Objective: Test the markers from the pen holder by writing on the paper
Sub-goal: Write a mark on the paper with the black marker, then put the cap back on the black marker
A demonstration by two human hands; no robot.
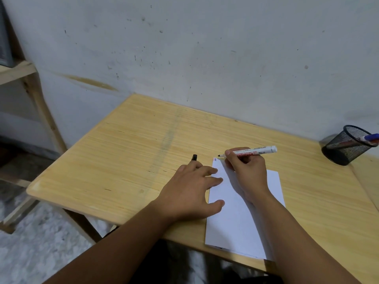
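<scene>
Right hand (247, 169) wrapped round a white whiteboard marker (255, 150), pinched low on the barrel for control, dark tip angled down and left to hover at the top left corner of the paper (244, 214). Just beside that tip, a few short red and dark strokes (214, 159) crowded into the corner, probably to save blank sheet for further tests. Left hand (193, 193) spread flat, fingertips pressing the paper's left edge to stop it sliding; a black cap (194, 157) poking out above the knuckles, seemingly tucked between fingers to stay handy for recapping. Paper lying lengthwise on the wooden table (127, 150), near end overhanging the front edge. Well apart at far right, against the wall, a black mesh pen holder (346, 145) with a blue-capped marker (369, 138) leaning out, likely waiting its turn.
</scene>
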